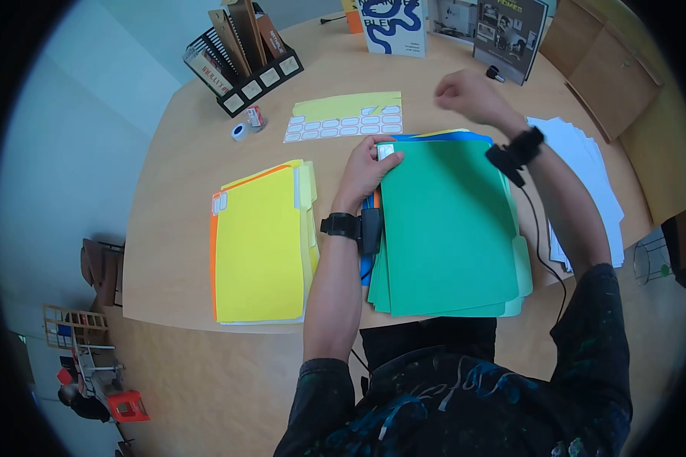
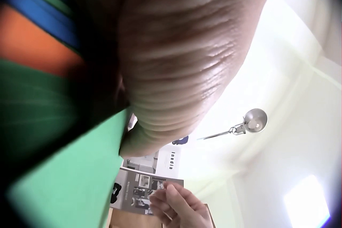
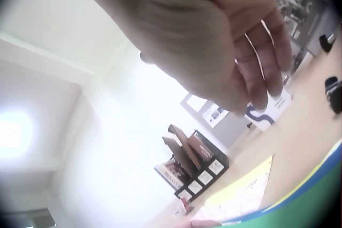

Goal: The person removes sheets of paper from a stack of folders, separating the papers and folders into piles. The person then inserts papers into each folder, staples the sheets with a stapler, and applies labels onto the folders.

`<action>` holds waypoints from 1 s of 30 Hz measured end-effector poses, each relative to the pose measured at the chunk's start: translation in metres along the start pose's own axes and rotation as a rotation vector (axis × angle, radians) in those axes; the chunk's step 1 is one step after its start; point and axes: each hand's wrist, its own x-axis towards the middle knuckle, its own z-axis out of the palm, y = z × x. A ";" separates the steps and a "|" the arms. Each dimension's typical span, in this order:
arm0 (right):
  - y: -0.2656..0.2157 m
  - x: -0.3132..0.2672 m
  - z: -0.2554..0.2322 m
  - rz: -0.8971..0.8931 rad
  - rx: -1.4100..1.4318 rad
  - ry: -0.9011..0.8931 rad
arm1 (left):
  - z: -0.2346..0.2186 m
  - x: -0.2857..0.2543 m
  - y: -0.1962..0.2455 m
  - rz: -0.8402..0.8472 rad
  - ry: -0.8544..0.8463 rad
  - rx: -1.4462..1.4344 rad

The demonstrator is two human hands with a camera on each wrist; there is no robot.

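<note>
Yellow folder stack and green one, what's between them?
In the head view, the left forearm and its strapped black camera reach over the table between the yellow stack and green stack.

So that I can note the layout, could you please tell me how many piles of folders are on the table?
2: a yellow-topped pile on the left, and a green-topped pile in front of the person, with the left hand at its top-left corner.

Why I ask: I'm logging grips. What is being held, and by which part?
The left hand grips the top green folder at its upper-left corner, thumb beside the white label. The right hand is raised, with nothing visible in it.
</note>
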 end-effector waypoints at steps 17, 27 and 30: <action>-0.034 -0.004 0.092 -0.088 0.282 -0.003 | -0.007 0.015 -0.015 0.035 -0.010 -0.112; -0.028 -0.025 0.124 -0.038 0.420 0.166 | -0.005 0.007 -0.002 -0.035 0.013 -0.061; -0.022 -0.023 0.121 0.005 0.487 0.187 | 0.002 -0.001 0.004 0.034 -0.013 -0.032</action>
